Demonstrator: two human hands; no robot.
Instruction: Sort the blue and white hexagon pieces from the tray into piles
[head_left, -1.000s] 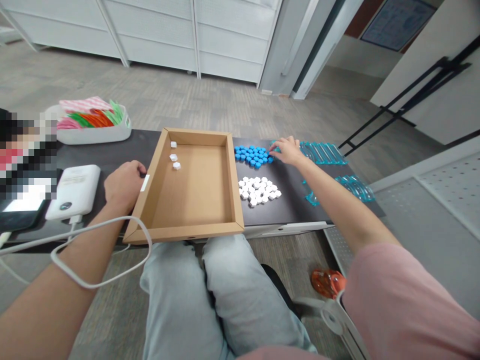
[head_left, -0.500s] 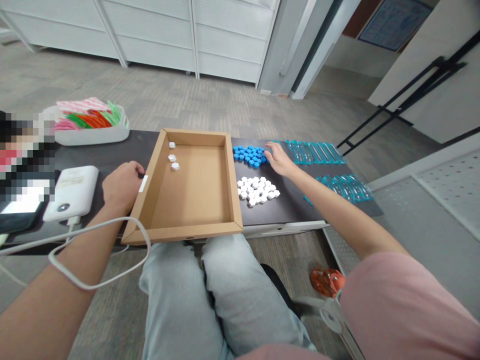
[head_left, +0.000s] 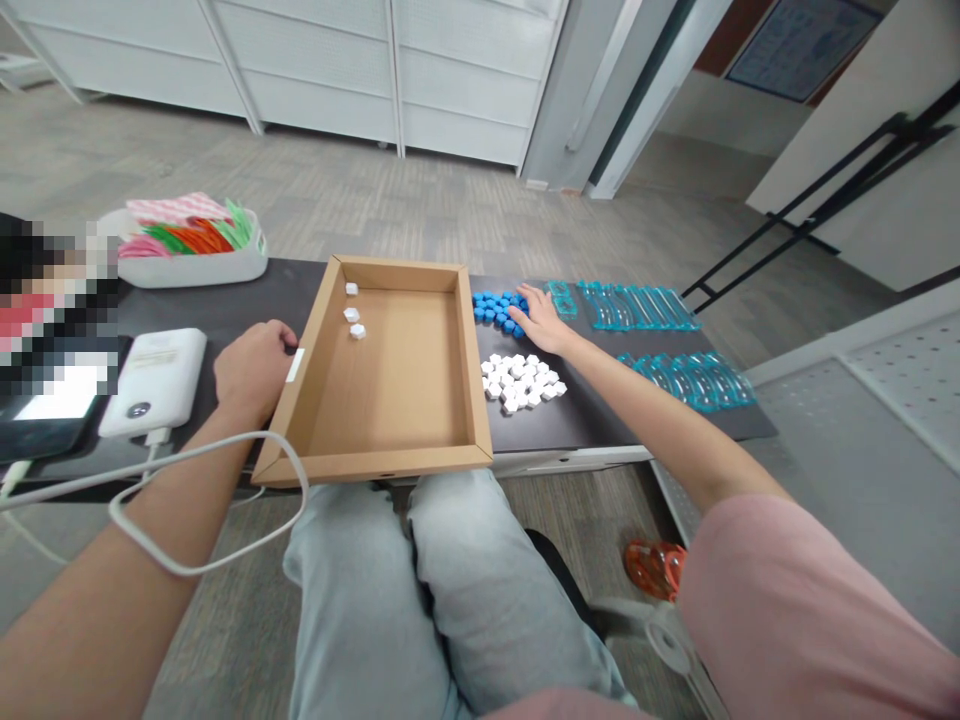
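Blue pieces (head_left: 496, 306) at the counter's far edge, beside the cardboard tray (head_left: 390, 440), are covered by the flat, open right hand (head_left: 541, 320) — nothing held. A piece must be pinched next. The tray's rim is steadied by the curled left hand (head_left: 253, 368).

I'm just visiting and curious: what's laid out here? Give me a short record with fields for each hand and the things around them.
Left hand: left hand, closed into a fist, rests against the left wall of the shallow brown cardboard tray.
Right hand: right hand, fingers spread, lies on the cluster of small blue hexagonal pieces.
In tray: three small white pieces near the far left corner.
Beside tray: cluster of small white hexagonal pieces on the black tabletop.
Far right: rows of clear teal curved plastic pieces.
Left side: white power bank; white bin of coloured strips.
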